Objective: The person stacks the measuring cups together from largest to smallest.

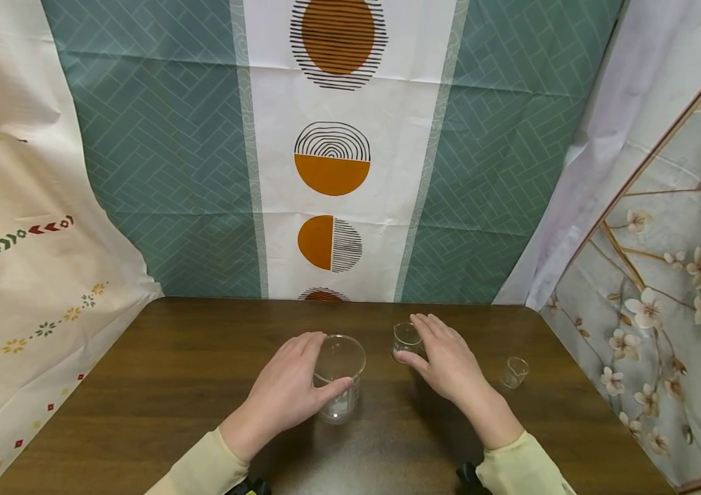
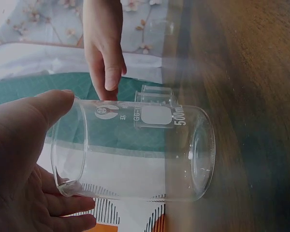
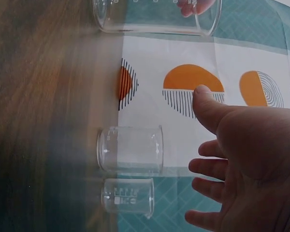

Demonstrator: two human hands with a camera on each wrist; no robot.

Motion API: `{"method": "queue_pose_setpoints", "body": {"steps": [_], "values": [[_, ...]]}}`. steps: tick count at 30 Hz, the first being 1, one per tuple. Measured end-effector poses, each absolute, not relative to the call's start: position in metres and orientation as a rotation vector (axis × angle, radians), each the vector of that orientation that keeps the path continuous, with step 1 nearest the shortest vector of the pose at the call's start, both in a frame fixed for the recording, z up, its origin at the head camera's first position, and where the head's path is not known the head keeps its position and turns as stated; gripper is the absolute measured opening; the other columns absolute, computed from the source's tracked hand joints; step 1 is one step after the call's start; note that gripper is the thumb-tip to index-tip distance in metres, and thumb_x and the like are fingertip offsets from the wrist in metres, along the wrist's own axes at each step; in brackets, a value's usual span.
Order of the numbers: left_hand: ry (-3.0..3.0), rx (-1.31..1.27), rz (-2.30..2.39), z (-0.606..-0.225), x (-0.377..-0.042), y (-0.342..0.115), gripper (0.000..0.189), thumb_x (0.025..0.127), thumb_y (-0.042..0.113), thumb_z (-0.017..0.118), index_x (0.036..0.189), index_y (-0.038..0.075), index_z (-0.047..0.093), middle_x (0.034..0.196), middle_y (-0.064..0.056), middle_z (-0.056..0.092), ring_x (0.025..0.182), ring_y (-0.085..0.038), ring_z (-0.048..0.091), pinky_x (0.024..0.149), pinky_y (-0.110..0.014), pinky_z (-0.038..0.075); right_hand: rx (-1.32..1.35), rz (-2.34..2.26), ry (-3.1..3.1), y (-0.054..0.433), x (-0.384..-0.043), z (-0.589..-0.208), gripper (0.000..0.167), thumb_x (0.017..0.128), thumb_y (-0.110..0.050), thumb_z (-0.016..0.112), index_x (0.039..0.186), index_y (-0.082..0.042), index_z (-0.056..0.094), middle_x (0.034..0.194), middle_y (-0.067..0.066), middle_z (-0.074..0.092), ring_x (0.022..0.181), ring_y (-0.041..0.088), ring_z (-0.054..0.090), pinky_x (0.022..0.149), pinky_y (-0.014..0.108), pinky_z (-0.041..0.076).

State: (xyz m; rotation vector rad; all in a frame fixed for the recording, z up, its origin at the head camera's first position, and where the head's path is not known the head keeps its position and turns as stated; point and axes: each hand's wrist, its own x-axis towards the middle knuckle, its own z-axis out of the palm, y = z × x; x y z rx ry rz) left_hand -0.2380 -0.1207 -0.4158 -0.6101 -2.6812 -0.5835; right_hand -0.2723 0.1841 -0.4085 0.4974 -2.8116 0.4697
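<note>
A tall clear glass beaker marked 500mL (image 2: 159, 116) stands upright on the wooden table. My left hand (image 1: 288, 385) is around its upper part, thumb and fingers spread, with the thumb at the rim in the left wrist view. In the head view my right hand (image 1: 446, 354) is beside a medium glass beaker (image 1: 405, 337), its thumb overlapping the glass. The right wrist view shows those right fingers apart, with a gap to the medium beaker (image 3: 130, 150). A smaller beaker (image 3: 128, 195) stands close to it; my right hand hides that one from the head view.
Farther right on the dark brown table (image 1: 202, 357) stands a tiny glass beaker (image 1: 515, 371). A patterned green and white cloth (image 1: 357, 172) hangs behind the table's back edge. Floral fabric (image 1: 666, 344) hangs along the right side, cream fabric (image 1: 29, 275) along the left.
</note>
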Motion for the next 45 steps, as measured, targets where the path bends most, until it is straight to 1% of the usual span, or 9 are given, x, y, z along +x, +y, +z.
{"method": "queue_pose_setpoints", "body": {"steps": [4, 10, 18, 27, 34, 45], "values": [[-2.668, -0.636, -0.586, -0.415, -0.235, -0.122, 0.087, 0.093, 0.060, 0.083, 0.147, -0.004, 0.061, 0.148, -0.021, 0.065, 0.140, -0.041, 0.059, 0.122, -0.053, 0.043, 0.490, 0.476, -2.815, 0.184, -0.277, -0.410, 0.081, 0.104, -0.047, 0.076, 0.163, 0.001, 0.048, 0.166, 0.026, 0.049, 0.158, 0.046, 0.039, 0.125, 0.068, 0.032], [-2.661, -0.659, -0.609, -0.414, -0.230, -0.124, 0.081, 0.092, 0.059, 0.085, 0.143, -0.001, 0.064, 0.144, -0.017, 0.067, 0.138, -0.038, 0.061, 0.120, -0.052, 0.046, 0.490, 0.472, -2.824, 0.185, -0.282, -0.413, 0.081, 0.104, -0.045, 0.077, 0.164, 0.002, 0.047, 0.165, 0.027, 0.049, 0.158, 0.047, 0.039, 0.125, 0.069, 0.031], [-2.687, -0.674, -0.633, -0.414, -0.226, -0.126, 0.083, 0.092, 0.060, 0.085, 0.146, 0.001, 0.063, 0.146, -0.014, 0.066, 0.139, -0.036, 0.060, 0.119, -0.053, 0.047, 0.499, 0.482, -2.846, 0.186, -0.288, -0.416, 0.081, 0.105, -0.044, 0.076, 0.164, 0.002, 0.046, 0.165, 0.027, 0.049, 0.159, 0.047, 0.036, 0.126, 0.069, 0.028], [-2.710, -0.681, -0.659, -0.413, -0.225, -0.128, 0.084, 0.092, 0.060, 0.085, 0.147, 0.001, 0.063, 0.148, -0.015, 0.065, 0.142, -0.037, 0.058, 0.120, -0.054, 0.046, 0.514, 0.493, -2.872, 0.183, -0.297, -0.419, 0.081, 0.107, -0.045, 0.074, 0.165, 0.002, 0.044, 0.168, 0.025, 0.046, 0.161, 0.046, 0.033, 0.128, 0.069, 0.024], [-2.744, -0.688, -0.679, -0.411, -0.223, -0.128, 0.086, 0.093, 0.062, 0.082, 0.150, 0.001, 0.061, 0.151, -0.014, 0.064, 0.147, -0.037, 0.055, 0.121, -0.055, 0.044, 0.525, 0.449, -2.878, 0.183, -0.303, -0.422, 0.080, 0.107, -0.043, 0.074, 0.164, 0.004, 0.045, 0.167, 0.025, 0.047, 0.160, 0.047, 0.034, 0.127, 0.070, 0.025], [-2.740, -0.703, -0.685, -0.410, -0.220, -0.129, 0.086, 0.094, 0.062, 0.082, 0.149, 0.000, 0.061, 0.151, -0.016, 0.064, 0.145, -0.036, 0.057, 0.121, -0.054, 0.045, 0.529, 0.433, -2.898, 0.183, -0.306, -0.425, 0.079, 0.107, -0.043, 0.073, 0.163, 0.005, 0.045, 0.167, 0.026, 0.048, 0.160, 0.048, 0.033, 0.127, 0.070, 0.025]]}}
